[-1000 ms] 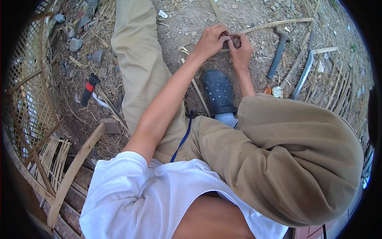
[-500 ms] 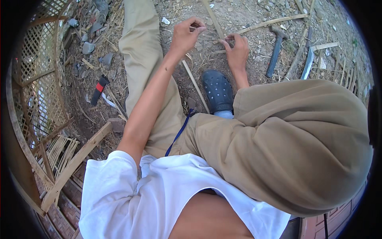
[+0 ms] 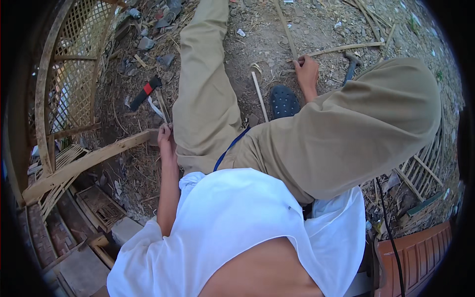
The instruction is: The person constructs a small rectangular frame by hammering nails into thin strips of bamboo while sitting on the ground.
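Observation:
On the ground ahead, my right hand [image 3: 307, 72] pinches the near end of a long flat bamboo strip [image 3: 287, 30] that runs away from me. Another bamboo strip [image 3: 346, 48] stretches to the right from beside the fingers. My left hand [image 3: 165, 134] is low beside my left thigh, its fingers closed at the near end of some thin sticks [image 3: 162, 103]. What it grips is too small to make out. Just beyond lies a black-and-red handled tool [image 3: 146, 92] with a pale, narrow piece [image 3: 156, 108] beside it. A thin pale rod [image 3: 259, 96] rests between my legs.
A hammer [image 3: 352, 67] lies right of my right hand, partly hidden by my raised knee. To the left stand a woven lattice panel [image 3: 79, 64] and a wooden beam [image 3: 94, 162]. Stones [image 3: 146, 43] lie far left. A brown slatted panel [image 3: 420, 257] is at lower right.
My left hand has moved from the middle, near the strips, back and left to beside my thigh. My right hand stays at the strip's end. The view has shifted.

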